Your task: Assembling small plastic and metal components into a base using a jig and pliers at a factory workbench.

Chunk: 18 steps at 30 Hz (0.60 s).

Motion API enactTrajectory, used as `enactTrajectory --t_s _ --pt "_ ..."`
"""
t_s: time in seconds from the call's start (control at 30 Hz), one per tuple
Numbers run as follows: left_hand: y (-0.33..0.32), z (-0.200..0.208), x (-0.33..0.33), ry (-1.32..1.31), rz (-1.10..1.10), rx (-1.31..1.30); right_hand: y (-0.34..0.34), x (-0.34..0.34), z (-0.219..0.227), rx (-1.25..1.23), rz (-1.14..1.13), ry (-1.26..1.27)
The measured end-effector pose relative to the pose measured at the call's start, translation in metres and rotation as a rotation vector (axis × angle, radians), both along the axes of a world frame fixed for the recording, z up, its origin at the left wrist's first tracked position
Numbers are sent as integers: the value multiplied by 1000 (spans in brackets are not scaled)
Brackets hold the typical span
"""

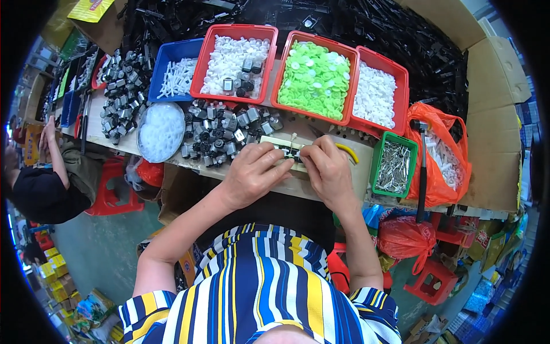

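Observation:
Both of my hands meet at the bench's front edge over a cream-coloured block (268, 140). A small black part with white and metal bits (291, 152) sits on this block between my fingertips. My left hand (252, 175) has its fingers closed on the part's left side. From the right, my right hand (331, 175) pinches at its other end; whatever is between those fingertips is hidden. Just beyond my right hand lies a tool with a curved yellow handle (348, 152), probably pliers. Small grey motors with black ends (220, 135) are heaped left of the block.
Behind stand a blue tray (153, 77) of white shafts, red trays (195, 74) (276, 94) (408, 86) of white and green plastic pieces, and a green tray (375, 172) of metal pins. A hammer (423, 166) leans by an orange bag (461, 183). Another person (43, 192) sits left.

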<state>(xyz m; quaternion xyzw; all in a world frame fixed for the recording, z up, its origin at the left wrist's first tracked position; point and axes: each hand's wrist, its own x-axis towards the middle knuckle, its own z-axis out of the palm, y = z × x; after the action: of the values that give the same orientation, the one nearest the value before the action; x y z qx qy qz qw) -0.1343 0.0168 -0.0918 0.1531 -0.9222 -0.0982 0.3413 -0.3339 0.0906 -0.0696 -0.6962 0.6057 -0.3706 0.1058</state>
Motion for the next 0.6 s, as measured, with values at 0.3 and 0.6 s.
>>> enactTrajectory --t_s 0.3,0.6 --pt "-1 -9 -2 -135 5 -172 -8 0 3 66 75 9" --pt "0 -20 -5 -85 48 -237 -8 0 7 145 47 -92"
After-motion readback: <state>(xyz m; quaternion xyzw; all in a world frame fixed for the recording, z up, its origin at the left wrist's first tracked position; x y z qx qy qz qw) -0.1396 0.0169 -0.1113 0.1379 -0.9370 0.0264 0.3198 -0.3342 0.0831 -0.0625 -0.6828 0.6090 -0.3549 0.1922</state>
